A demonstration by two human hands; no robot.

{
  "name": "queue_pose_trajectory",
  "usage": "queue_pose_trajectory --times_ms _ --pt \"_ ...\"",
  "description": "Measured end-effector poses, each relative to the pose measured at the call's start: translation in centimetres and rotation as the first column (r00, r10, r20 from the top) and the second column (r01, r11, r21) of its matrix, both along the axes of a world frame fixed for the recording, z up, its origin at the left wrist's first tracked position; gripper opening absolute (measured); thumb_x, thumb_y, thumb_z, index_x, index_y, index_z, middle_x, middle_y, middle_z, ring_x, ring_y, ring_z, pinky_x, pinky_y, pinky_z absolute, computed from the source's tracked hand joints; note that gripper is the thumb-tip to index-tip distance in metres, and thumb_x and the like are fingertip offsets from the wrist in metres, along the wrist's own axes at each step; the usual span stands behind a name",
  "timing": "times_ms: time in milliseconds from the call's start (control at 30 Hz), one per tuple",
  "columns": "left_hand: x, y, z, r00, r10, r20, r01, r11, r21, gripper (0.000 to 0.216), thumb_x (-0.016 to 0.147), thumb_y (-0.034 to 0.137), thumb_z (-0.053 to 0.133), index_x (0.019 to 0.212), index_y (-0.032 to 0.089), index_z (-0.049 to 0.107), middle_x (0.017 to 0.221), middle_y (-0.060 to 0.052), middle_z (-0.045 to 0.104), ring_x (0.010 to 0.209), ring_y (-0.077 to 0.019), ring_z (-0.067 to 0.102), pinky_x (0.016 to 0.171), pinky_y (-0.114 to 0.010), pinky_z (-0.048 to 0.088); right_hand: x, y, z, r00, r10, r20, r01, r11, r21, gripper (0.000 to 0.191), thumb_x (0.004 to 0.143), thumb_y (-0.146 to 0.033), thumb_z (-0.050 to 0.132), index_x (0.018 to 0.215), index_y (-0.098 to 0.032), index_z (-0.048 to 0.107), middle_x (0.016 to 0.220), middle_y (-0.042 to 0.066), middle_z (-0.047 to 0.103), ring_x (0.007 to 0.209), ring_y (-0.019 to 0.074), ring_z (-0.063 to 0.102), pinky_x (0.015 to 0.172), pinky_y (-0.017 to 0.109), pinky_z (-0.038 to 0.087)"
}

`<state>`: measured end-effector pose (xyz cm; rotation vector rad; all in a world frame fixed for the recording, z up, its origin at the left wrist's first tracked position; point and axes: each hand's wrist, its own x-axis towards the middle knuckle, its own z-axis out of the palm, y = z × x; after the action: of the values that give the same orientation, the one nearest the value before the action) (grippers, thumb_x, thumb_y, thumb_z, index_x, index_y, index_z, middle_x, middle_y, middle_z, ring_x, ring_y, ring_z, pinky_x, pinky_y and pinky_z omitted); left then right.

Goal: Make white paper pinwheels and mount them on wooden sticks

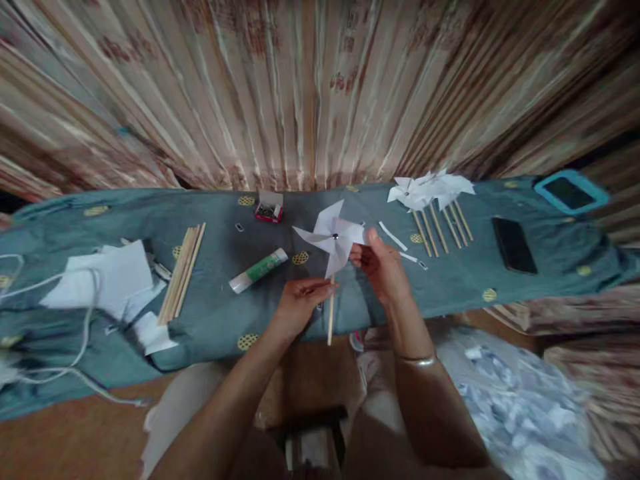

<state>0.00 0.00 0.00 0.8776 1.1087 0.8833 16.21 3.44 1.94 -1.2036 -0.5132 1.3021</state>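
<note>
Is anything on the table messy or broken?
A bit messy: at the left, white papers lie in a crooked pile, with a white cable running across them. Loose paper strips lie near the other pinwheels. I see no spill, and the held pinwheel shows no obvious tear.

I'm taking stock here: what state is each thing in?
Held pinwheel: assembled, mounted on its stick
Red box: open, small pieces inside
Green tube: lying on its side
Loose sticks: bare, side by side
Other pinwheels: assembled, lying overlapped
Phone: lying flat, screen dark
Paper: loosely piled
Curtain: drawn
</note>
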Motion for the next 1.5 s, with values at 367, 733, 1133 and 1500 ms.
queue_pose_trajectory --times_ms 367,733,1133,1500 --pt "0.1 -0.5 -0.8 0.999 -0.044 0.007 0.043 0.999 0.020 0.026 0.062 0.042 0.082 0.076 0.020 0.082 0.079 -0.005 0.079 0.075 -0.0186 0.066 0.077 -0.030 0.049 0.1 0.3 0.0 0.994 -0.107 -0.035 0.109 0.992 0.058 0.035 0.045 -0.039 0.096 0.063 -0.022 0.072 0.058 -0.006 0.068 0.051 0.0055 0.060 0.045 0.013 0.048" --pt "0.1 -0.2 -0.5 1.000 -0.004 0.011 0.004 1.000 0.024 0.026 0.062 0.041 0.083 0.076 0.019 0.082 0.079 -0.005 0.079 0.076 -0.0195 0.067 0.076 -0.030 0.050 -0.1 0.0 -0.5 0.996 -0.078 0.030 0.075 0.993 0.091 0.032 0.050 -0.041 0.094 0.065 -0.020 0.075 0.058 -0.004 0.069 0.051 0.0055 0.058 0.047 0.016 0.046" --pt "-0.1 0.0 -0.2 1.000 0.017 -0.009 -0.016 0.999 0.038 0.035 0.057 0.051 0.087 0.073 0.021 0.082 0.078 -0.006 0.078 0.077 -0.0202 0.066 0.075 -0.030 0.050 -0.3 -0.5 -0.6 0.994 -0.030 0.102 0.021 0.996 0.087 0.030 0.052 -0.046 0.091 0.064 -0.024 0.075 0.060 -0.002 0.071 0.052 0.0095 0.058 0.050 0.022 0.047" --pt "-0.2 0.3 0.2 0.999 0.041 -0.002 -0.041 0.999 0.027 0.042 0.050 0.056 0.089 0.071 0.021 0.081 0.078 -0.005 0.078 0.077 -0.0202 0.066 0.078 -0.033 0.051 -0.5 -0.9 -1.1 0.989 0.010 0.149 -0.023 0.996 0.090 0.029 0.054 -0.049 0.089 0.063 -0.025 0.076 0.055 -0.004 0.067 0.052 0.0094 0.050 0.053 0.024 0.040"
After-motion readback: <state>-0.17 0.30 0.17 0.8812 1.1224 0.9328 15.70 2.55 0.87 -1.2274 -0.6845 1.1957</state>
